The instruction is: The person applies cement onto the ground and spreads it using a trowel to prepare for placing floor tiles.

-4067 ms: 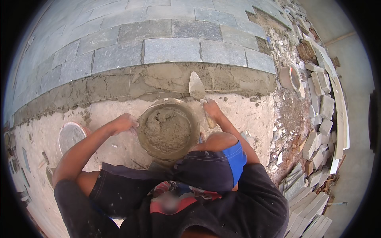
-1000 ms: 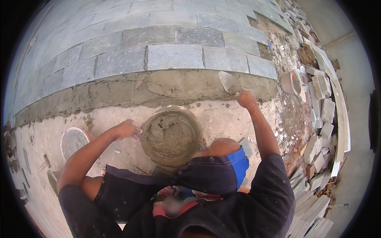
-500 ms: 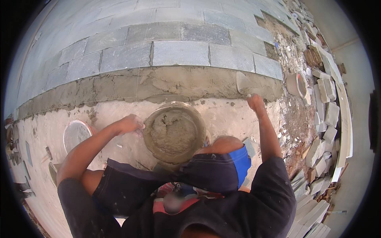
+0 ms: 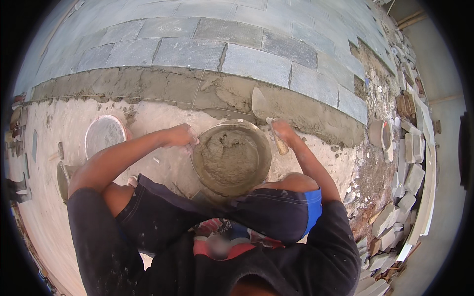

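A round bucket point(image 4: 267, 165) stands between my knees, filled with wet grey mortar point(image 4: 229, 160). My left hand point(image 4: 180, 135) is closed at the bucket's far left rim, its fingertips on the edge. My right hand point(image 4: 283, 129) grips a trowel point(image 4: 258, 102) just beyond the rim on the right. The trowel's blade points away from me over a spread mortar bed point(image 4: 163, 83), and its wooden handle end sticks out under my palm. Whether the blade touches the mortar I cannot tell. Past the bed lie rows of grey stone tiles point(image 4: 256, 64).
A taut string point(image 4: 148, 100) runs along the bed's near edge. To the left are a pale bucket point(image 4: 104, 137), a hammer-like tool point(image 4: 60, 150) and a dark container point(image 4: 64, 180). Another bucket point(image 4: 380, 134), rubble and stacked stone pieces point(image 4: 387, 219) line the right side.
My right hand has brought the trowel left along the mortar bed, from the far right to beside the bucket. My left hand stays at the rim. The view has turned somewhat.
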The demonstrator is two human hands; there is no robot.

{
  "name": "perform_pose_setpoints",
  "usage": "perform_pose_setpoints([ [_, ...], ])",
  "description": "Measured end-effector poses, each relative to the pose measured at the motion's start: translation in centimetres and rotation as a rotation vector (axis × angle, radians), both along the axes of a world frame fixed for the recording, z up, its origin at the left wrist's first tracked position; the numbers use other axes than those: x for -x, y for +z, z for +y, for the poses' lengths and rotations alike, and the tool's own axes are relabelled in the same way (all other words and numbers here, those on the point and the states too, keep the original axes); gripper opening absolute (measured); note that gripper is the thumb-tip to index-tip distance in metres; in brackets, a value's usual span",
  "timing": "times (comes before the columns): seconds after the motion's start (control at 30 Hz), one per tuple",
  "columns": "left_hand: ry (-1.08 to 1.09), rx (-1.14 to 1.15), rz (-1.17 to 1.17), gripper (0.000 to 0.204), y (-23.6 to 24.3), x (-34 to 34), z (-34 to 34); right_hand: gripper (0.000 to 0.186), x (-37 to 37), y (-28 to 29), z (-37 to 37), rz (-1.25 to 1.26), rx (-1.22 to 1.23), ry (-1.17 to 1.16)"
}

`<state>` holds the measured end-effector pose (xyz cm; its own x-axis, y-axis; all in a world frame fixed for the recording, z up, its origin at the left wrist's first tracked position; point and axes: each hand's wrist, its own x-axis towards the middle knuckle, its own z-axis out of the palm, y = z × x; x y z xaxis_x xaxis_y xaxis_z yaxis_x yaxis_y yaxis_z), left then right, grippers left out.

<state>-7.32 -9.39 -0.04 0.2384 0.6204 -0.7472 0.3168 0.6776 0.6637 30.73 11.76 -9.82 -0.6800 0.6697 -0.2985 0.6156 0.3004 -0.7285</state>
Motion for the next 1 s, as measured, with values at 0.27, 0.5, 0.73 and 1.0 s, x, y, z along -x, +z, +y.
perform_pose_setpoints([
  [0.27, 0.093, 0.002, -0.063, 0.026, -0.7, 0.1, -1.5, 0.042, 8.8, 6.4, -1.5, -0.219, -0.137, 0.457],
  [0.5, 0.109, -0.016, 0.008, 0.029, -0.2, -0.2, -1.8, 0.043, 7.8, 6.6, 0.1, -0.415, -0.065, 0.356],
  [0.73, 0.147, 0.013, 0.001, 0.039, -0.7, -0.6, -2.8, 0.047, 4.8, 15.0, -1.4, -0.603, -0.4, 0.148],
  [1.0, 0.193, 0.023, 0.062, 0.047, -0.4, -1.6, -3.1, 0.042, 1.7, 24.3, -9.4, -0.498, -0.545, 0.373],
])
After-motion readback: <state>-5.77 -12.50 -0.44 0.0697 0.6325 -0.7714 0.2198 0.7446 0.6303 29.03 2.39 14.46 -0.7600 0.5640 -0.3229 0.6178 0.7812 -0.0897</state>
